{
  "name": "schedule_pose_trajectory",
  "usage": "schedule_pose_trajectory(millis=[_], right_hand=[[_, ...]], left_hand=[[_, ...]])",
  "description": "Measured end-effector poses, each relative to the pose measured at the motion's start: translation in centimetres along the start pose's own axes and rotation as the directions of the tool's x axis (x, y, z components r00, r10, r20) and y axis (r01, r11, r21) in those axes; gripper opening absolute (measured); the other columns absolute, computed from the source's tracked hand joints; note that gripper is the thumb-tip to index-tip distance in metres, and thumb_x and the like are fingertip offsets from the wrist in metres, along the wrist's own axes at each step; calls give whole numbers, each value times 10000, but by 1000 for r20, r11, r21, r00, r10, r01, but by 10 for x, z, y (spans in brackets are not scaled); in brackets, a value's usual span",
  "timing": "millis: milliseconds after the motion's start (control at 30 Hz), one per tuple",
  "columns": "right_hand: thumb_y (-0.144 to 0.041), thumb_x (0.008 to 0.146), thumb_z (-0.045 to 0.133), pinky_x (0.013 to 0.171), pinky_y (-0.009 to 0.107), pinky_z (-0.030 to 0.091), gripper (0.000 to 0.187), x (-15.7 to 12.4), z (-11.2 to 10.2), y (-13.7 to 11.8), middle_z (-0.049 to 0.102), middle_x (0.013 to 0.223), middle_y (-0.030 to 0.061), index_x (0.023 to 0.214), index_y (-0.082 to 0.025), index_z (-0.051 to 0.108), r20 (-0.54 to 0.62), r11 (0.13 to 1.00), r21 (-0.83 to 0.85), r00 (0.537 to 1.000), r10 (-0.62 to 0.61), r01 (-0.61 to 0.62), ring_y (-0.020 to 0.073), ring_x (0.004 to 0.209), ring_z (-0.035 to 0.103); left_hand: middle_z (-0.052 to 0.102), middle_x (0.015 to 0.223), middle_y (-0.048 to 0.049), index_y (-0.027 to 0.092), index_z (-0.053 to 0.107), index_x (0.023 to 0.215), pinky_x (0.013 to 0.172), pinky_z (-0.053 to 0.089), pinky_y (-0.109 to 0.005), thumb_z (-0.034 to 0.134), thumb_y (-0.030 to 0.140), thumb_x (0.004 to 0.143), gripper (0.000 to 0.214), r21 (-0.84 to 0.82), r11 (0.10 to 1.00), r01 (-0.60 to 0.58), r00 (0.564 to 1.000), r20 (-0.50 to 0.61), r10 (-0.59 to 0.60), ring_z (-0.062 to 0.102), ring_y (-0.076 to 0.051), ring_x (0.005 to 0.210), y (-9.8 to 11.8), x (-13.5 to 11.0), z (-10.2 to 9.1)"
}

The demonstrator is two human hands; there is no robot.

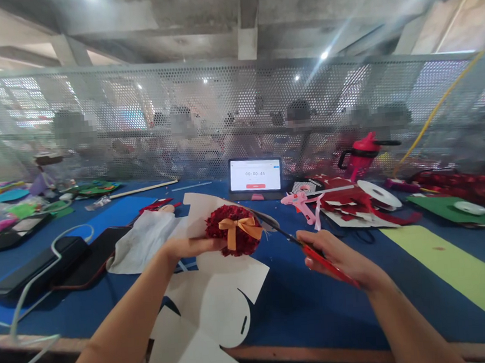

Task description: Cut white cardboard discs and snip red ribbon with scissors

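Observation:
My left hand (pixel 189 246) is closed on the edge of a round dark-red flower ball (pixel 234 231) with an orange ribbon bow (pixel 240 227) tied on its front. It holds the ball up above white cut card pieces (pixel 218 301). My right hand (pixel 336 258) grips red-handled scissors (pixel 302 246). Their dark blades point left and up toward the bow, with the tips close to its right edge.
A blue table top (pixel 319 304) carries a tablet (pixel 255 176) showing a timer, a pink glue gun (pixel 300 202), a white ribbon spool (pixel 378 193), red scraps, a yellow-green sheet (pixel 455 268), a white cloth (pixel 144 239) and black devices (pixel 35 267) with a white cable at left. Mesh fence behind.

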State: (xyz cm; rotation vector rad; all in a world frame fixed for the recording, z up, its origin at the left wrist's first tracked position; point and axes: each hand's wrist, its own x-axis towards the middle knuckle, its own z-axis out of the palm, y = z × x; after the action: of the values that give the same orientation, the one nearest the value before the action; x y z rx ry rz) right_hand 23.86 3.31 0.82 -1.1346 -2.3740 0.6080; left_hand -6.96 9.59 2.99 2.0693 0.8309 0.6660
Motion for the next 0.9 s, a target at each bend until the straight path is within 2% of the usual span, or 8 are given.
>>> schedule_pose_trajectory(millis=[133, 267, 333, 500, 633, 767, 900], right_hand=[[-383, 820, 466, 490, 231, 202, 249, -2, -2, -2, 320, 579, -59, 717, -200, 332, -3, 999, -45, 1000, -1, 1, 89, 528, 242], [-407, 801, 498, 481, 232, 188, 280, -3, -3, -1, 293, 578, -68, 714, -204, 327, -24, 997, -73, 1000, 14, -15, 85, 508, 232], [-423, 794, 510, 480, 233, 181, 303, -3, -2, 1, 296, 573, -72, 713, -204, 318, -25, 996, -87, 999, 21, -23, 81, 500, 231], [-426, 819, 490, 481, 229, 194, 291, -3, -2, 3, 321, 575, -72, 735, -203, 322, -11, 989, -137, 998, 62, -63, 79, 499, 237], [-414, 837, 484, 477, 226, 197, 287, -3, -2, 2, 322, 566, -70, 727, -199, 330, -13, 990, -132, 999, 42, -44, 77, 500, 234], [-422, 857, 470, 467, 211, 206, 300, -4, -1, 0, 324, 555, -67, 705, -190, 357, -20, 995, -81, 998, 55, -57, 72, 507, 226], [-425, 861, 465, 473, 209, 226, 296, -3, -1, -2, 333, 549, -64, 705, -185, 386, -7, 997, -34, 998, 64, -64, 73, 511, 247]], left_hand=[[702, 898, -64, 189, 688, 940, 744, 528, -303, 605, 386, 709, 315, 31, 999, -44, 998, 46, 42, 641, -218, 821, 2, 0, -1], [694, 942, -63, 191, 680, 954, 719, 528, -271, 602, 357, 715, 301, 75, 993, -91, 996, 11, 91, 636, -204, 822, 0, 0, -1], [696, 904, -63, 178, 681, 924, 702, 526, -252, 589, 344, 728, 272, 98, 989, -110, 994, 39, 107, 634, -193, 806, -3, 0, -1], [688, 798, -49, 166, 684, 826, 658, 525, -234, 559, 351, 748, 237, 123, 989, -86, 992, 104, 73, 624, -168, 729, -10, 1, -1], [689, 783, -51, 164, 695, 822, 664, 526, -243, 569, 359, 738, 247, 118, 992, -52, 996, 85, 42, 621, -173, 719, -10, -1, 0], [701, 804, -47, 184, 707, 859, 645, 528, -236, 604, 359, 692, 263, 110, 993, -49, 999, 23, 46, 622, -180, 721, -4, -1, 2], [703, 788, -45, 181, 708, 849, 621, 527, -234, 603, 353, 681, 263, 90, 993, -71, 998, 6, 70, 619, -175, 692, 2, -2, 3]])
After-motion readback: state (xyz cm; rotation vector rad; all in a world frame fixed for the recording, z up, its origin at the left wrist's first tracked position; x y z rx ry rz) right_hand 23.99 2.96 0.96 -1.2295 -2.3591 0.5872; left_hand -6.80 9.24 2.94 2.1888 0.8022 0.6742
